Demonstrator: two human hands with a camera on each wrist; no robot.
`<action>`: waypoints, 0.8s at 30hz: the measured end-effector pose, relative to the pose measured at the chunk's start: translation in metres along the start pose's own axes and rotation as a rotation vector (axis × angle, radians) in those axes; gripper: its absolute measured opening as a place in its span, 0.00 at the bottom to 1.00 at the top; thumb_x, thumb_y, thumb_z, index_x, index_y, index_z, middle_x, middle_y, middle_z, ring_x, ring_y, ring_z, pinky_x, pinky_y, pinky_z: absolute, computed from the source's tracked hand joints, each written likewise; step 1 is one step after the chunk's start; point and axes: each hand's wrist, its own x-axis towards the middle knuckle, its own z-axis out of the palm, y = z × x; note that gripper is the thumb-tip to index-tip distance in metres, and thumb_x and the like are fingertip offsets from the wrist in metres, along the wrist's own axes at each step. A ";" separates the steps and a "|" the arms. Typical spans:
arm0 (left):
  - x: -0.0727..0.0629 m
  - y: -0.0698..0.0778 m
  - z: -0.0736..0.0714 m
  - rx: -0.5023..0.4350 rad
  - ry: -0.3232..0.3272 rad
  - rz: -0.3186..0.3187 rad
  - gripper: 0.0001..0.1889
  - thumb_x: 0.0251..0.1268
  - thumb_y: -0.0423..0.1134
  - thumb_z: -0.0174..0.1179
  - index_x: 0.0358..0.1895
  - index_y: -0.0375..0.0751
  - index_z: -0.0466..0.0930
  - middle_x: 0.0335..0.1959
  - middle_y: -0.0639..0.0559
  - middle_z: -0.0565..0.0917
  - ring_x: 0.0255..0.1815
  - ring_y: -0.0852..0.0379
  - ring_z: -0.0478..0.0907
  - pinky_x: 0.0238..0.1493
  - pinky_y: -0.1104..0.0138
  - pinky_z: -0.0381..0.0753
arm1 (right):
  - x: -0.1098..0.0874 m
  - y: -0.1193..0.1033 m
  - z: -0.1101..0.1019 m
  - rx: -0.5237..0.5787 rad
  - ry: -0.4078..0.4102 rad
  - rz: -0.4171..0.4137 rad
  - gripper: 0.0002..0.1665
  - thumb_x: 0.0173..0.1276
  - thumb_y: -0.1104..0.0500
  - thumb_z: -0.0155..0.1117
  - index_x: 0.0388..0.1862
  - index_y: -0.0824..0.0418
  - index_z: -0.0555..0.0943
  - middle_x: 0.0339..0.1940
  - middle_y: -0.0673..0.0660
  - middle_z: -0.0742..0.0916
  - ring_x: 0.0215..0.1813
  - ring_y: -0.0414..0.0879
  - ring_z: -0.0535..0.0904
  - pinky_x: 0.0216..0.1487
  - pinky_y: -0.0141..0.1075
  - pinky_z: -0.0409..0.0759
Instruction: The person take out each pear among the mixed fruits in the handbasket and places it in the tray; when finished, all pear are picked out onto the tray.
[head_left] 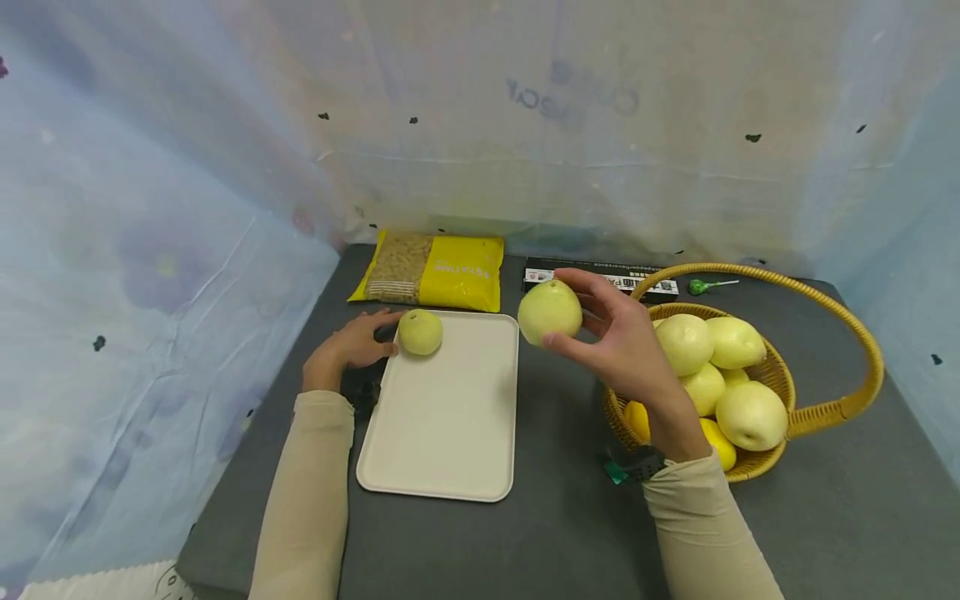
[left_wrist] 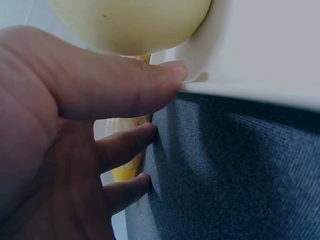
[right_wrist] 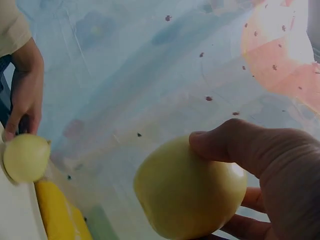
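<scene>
The right hand (head_left: 626, 346) holds a pale yellow pear (head_left: 550, 312) off the table (head_left: 562, 467), thumb and fingertips curled round it (grip closed on the fruit), between the white tray (head_left: 450, 417) and the basket (head_left: 825, 408). The left hand (head_left: 348, 346), fingers relaxed, touches a second pear (head_left: 420, 332) at the tray's far left corner.
</scene>
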 end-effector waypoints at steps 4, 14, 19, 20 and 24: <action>0.000 0.000 0.000 -0.010 -0.001 -0.004 0.39 0.83 0.46 0.62 0.91 0.58 0.57 0.93 0.41 0.49 0.91 0.25 0.37 0.78 0.16 0.37 | 0.014 0.005 0.017 0.027 -0.017 -0.015 0.44 0.65 0.65 0.84 0.79 0.56 0.77 0.74 0.56 0.83 0.73 0.53 0.83 0.70 0.35 0.85; 0.000 0.000 0.000 -0.008 -0.002 0.006 0.39 0.83 0.46 0.63 0.90 0.58 0.57 0.93 0.41 0.49 0.91 0.25 0.36 0.77 0.16 0.36 | 0.038 0.033 0.058 0.024 -0.045 -0.061 0.44 0.65 0.61 0.85 0.79 0.55 0.77 0.72 0.56 0.84 0.70 0.51 0.85 0.70 0.42 0.87; 0.000 0.000 0.002 -0.016 -0.006 0.005 0.39 0.83 0.46 0.63 0.90 0.59 0.57 0.93 0.42 0.48 0.92 0.26 0.36 0.78 0.17 0.37 | 0.046 0.050 0.075 0.031 -0.059 -0.030 0.44 0.65 0.59 0.86 0.78 0.55 0.77 0.71 0.56 0.85 0.68 0.53 0.87 0.69 0.48 0.87; 0.000 0.000 0.002 -0.017 -0.003 0.003 0.39 0.83 0.45 0.63 0.90 0.59 0.57 0.93 0.42 0.48 0.92 0.26 0.36 0.78 0.17 0.37 | 0.048 0.054 0.078 0.029 -0.064 -0.027 0.44 0.65 0.59 0.86 0.78 0.56 0.77 0.71 0.57 0.85 0.68 0.53 0.87 0.69 0.48 0.87; 0.000 -0.002 0.002 -0.012 0.003 0.001 0.39 0.83 0.46 0.63 0.90 0.59 0.58 0.93 0.42 0.49 0.91 0.25 0.36 0.77 0.16 0.37 | 0.055 0.066 0.092 0.025 -0.090 -0.020 0.43 0.66 0.57 0.85 0.77 0.57 0.77 0.71 0.57 0.85 0.69 0.56 0.87 0.69 0.47 0.87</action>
